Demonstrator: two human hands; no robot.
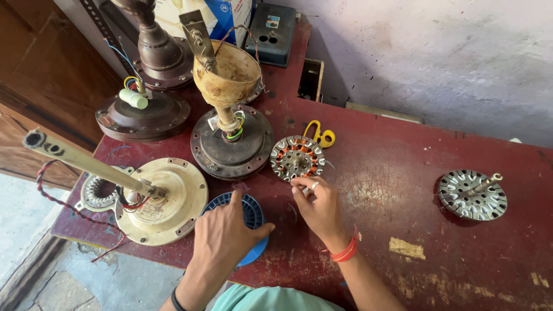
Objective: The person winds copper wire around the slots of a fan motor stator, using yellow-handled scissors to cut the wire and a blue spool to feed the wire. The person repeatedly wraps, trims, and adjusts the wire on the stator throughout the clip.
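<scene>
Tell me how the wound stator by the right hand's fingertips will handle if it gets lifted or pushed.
The stator looks like stacked metal plates with copper windings, so it is probably heavy for its size and stiff. It lies flat on the red table, so it would likely slide rather than roll. The right hand should probably avoid the exposed windings, which may scratch.

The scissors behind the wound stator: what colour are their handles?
Yellow handles on the scissors, seen in the head view.

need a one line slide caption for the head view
Left hand on a blue spool, right hand touching a wound stator among ceiling fan motors on a red workbench.
</scene>
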